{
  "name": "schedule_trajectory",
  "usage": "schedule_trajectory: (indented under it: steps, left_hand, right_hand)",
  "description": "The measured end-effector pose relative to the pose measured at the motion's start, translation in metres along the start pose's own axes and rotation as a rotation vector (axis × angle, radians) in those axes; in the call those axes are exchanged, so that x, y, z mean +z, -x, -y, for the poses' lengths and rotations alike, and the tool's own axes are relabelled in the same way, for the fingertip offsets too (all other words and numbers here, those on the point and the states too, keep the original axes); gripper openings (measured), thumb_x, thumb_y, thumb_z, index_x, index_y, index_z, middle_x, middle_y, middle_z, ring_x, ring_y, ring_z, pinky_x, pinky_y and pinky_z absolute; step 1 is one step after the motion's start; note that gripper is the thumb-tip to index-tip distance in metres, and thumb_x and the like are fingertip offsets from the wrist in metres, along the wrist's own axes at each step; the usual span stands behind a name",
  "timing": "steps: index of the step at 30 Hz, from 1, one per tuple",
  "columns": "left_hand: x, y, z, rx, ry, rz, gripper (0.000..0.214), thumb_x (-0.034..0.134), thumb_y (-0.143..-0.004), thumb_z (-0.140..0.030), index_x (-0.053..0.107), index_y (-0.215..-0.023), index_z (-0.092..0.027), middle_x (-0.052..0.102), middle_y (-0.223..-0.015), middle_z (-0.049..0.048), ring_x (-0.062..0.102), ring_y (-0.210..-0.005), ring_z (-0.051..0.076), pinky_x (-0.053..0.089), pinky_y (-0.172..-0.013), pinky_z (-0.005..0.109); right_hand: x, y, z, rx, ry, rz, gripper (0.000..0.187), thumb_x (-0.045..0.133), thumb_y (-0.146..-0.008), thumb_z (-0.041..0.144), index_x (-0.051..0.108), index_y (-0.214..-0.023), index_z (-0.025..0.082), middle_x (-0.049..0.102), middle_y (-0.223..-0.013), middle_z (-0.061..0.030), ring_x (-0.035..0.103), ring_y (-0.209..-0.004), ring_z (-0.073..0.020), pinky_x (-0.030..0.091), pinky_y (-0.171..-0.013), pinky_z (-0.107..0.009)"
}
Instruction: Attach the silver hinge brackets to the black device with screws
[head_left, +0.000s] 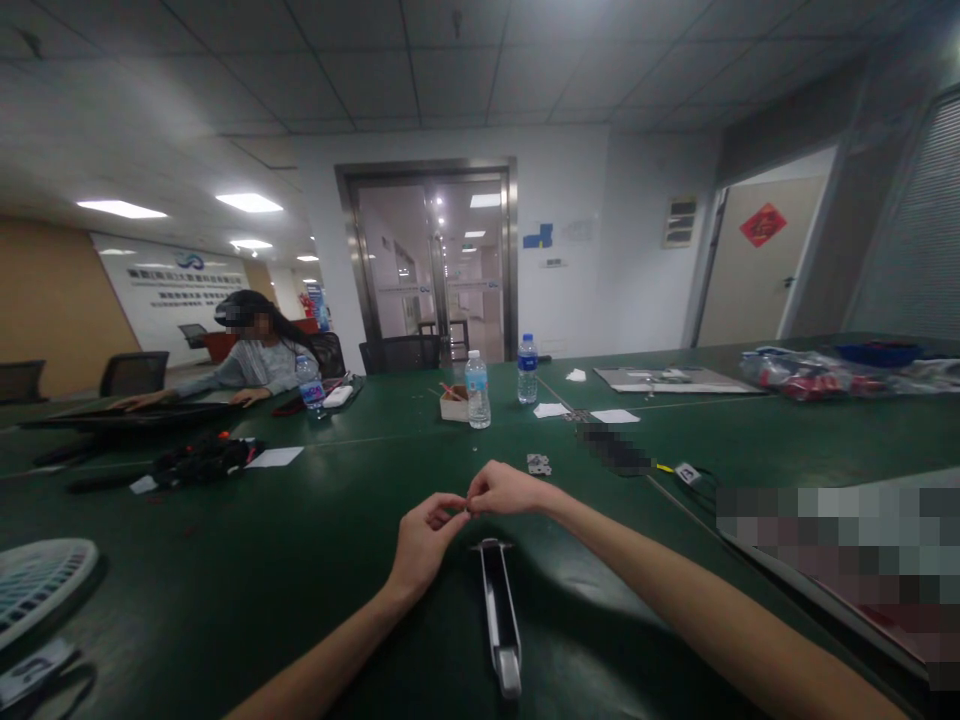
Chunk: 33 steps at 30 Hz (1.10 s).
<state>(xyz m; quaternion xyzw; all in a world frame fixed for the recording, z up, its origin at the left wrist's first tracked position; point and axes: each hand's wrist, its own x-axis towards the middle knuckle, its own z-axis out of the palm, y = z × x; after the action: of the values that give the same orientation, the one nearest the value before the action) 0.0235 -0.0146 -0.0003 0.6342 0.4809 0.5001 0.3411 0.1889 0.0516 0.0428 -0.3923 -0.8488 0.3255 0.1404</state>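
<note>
1. On the green table [360, 540], beyond the hands, a small box [453, 408] stands just beside a white-capped bottle [478, 395]; a blue-capped bottle [527, 372] is to their right.
2. Flat grey pieces [538, 464] lie near the right hand [510, 488].
3. Left hand [420, 540] and right meet fingertip to fingertip, digits bent; whether they grip anything, I cannot tell.
4. Between the forearms lies a long black-and-silver tool [501, 610], its near end rounded, its far end bearing a thin crosspiece.
</note>
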Motion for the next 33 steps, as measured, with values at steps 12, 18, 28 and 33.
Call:
schedule_trajectory:
  steps: [12,18,28,33]
  left_hand:
    - [0.0,0.001,0.0,0.023,-0.09,-0.011,0.021,0.066,-0.072,-0.036,0.069,-0.083,-0.018,0.071,-0.082,0.0027,0.066,-0.072,0.02,0.051,-0.069,0.028]
    - [0.0,0.001,-0.001,0.008,-0.073,-0.012,0.022,0.068,-0.07,-0.037,0.07,-0.082,-0.018,0.071,-0.081,0.0034,0.066,-0.072,0.02,0.052,-0.066,0.029]
    - [0.001,0.001,-0.002,0.008,-0.026,-0.01,0.025,0.068,-0.07,-0.036,0.071,-0.084,-0.016,0.072,-0.082,0.0056,0.067,-0.072,0.021,0.053,-0.063,0.03]
    - [0.0,0.0,-0.001,-0.029,-0.036,-0.024,0.028,0.068,-0.07,-0.035,0.071,-0.088,-0.015,0.072,-0.088,0.0063,0.066,-0.069,0.02,0.054,-0.063,0.03]
  right_hand:
    - [0.007,-0.002,-0.003,0.191,-0.482,0.016,0.011,0.063,-0.07,0.019,0.067,-0.063,0.012,0.059,-0.055,0.0023,0.051,-0.051,-0.0053,0.039,-0.046,-0.014]
    - [0.006,-0.003,-0.01,0.186,-0.472,0.083,0.013,0.064,-0.072,0.025,0.068,-0.071,0.013,0.06,-0.06,0.0025,0.052,-0.053,-0.005,0.037,-0.046,-0.013]
    - [-0.001,0.001,-0.007,0.107,-0.335,0.129,0.02,0.059,-0.079,0.031,0.068,-0.079,0.014,0.061,-0.069,0.0009,0.05,-0.054,-0.0056,0.037,-0.048,-0.015]
    - [-0.017,0.002,-0.007,0.106,0.055,-0.129,0.017,0.058,-0.078,0.025,0.071,-0.082,0.014,0.067,-0.075,-0.0032,0.058,-0.066,-0.0118,0.041,-0.056,-0.019]
